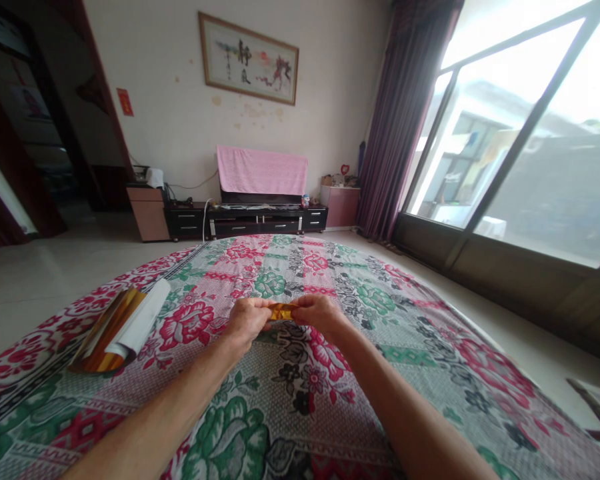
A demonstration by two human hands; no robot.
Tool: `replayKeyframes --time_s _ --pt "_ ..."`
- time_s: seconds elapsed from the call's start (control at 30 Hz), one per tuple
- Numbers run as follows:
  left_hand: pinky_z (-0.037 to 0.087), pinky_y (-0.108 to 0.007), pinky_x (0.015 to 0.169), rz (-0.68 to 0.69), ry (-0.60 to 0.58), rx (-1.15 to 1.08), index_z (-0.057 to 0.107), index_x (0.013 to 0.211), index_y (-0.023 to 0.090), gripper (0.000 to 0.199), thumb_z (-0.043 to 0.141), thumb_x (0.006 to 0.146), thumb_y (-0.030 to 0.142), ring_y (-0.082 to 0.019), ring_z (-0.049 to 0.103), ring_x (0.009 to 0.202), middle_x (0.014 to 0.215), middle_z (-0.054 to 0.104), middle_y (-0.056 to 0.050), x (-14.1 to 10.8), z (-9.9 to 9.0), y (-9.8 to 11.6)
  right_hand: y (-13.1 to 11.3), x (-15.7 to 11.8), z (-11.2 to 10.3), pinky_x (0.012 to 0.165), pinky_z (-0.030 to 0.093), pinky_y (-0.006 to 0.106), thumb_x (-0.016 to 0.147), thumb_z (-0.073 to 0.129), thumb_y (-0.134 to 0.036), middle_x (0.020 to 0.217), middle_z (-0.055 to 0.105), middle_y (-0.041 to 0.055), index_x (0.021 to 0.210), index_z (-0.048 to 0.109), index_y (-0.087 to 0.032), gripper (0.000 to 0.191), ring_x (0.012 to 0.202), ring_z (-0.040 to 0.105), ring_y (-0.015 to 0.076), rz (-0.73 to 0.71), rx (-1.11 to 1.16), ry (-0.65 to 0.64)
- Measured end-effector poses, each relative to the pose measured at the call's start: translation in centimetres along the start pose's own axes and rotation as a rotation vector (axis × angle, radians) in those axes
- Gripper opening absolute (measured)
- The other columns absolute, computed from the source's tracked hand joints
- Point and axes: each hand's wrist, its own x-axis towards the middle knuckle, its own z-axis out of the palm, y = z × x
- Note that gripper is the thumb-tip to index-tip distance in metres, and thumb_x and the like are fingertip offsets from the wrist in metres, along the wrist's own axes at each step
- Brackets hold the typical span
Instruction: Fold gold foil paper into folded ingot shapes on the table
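Note:
Between my two hands is a small piece of folded gold foil paper (281, 311), shiny and creased, held just above the flowered cloth. My left hand (250, 317) pinches its left end with thumb and fingers. At the right end, my right hand (316, 312) grips it the same way. The fingers cover both ends, so only the middle of the foil shows. Off to the left lies a curled stack of gold paper sheets (111, 327), with a rolled white sheet (147, 317) along its right side.
A patterned cloth (230, 417) with red and green flowers spreads under my arms. Beyond it stand a low black cabinet (255, 223) and a screen draped with a pink cloth (263, 170). Windows (505, 153) and a purple curtain (395, 127) are on the right.

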Motion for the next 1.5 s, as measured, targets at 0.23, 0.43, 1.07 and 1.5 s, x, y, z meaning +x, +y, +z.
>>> replayKeyframes --time_s 0.23,0.43,1.07,1.5 --pt "0.048 -0.019 0.05 0.04 -0.006 0.055 0.071 0.092 0.012 0.033 0.057 0.063 0.011 -0.016 0.064 0.068 0.079 0.071 -0.006 0.16 0.04 -0.3 -0.32 -0.32 0.02 0.046 0.036 0.016 0.064 0.056 -0.006 0.048 0.056 -0.0046 0.071 0.071 -0.015 0.019 0.043 0.044 0.0042 -0.001 0.007 -0.009" --pt "0.049 -0.019 0.05 0.049 -0.004 0.073 0.071 0.091 0.012 0.032 0.057 0.062 0.011 -0.017 0.065 0.066 0.076 0.072 -0.006 0.22 0.05 -0.41 -0.15 -0.08 0.05 0.048 0.04 0.016 0.064 0.057 -0.004 0.05 0.059 -0.0034 0.07 0.071 -0.014 0.019 0.045 0.048 0.005 0.027 0.055 0.0" --pt "0.045 -0.016 0.046 -0.01 -0.105 0.023 0.072 0.087 0.011 0.027 0.061 0.062 0.011 -0.015 0.065 0.064 0.072 0.07 -0.006 -0.16 -0.42 0.05 0.29 0.29 -0.68 0.052 0.045 0.017 0.064 0.058 -0.004 0.057 0.065 -0.0016 0.069 0.072 -0.016 0.019 0.048 0.053 0.006 0.036 0.116 -0.112" --pt "0.045 -0.016 0.044 -0.049 -0.135 0.021 0.071 0.081 0.009 0.023 0.06 0.061 0.012 -0.017 0.066 0.065 0.067 0.069 -0.008 -0.47 -0.64 0.55 -0.22 -0.32 -0.83 0.053 0.047 0.017 0.062 0.063 -0.005 0.056 0.065 -0.0017 0.062 0.072 -0.017 0.016 0.05 0.055 0.0061 0.086 0.139 -0.145"
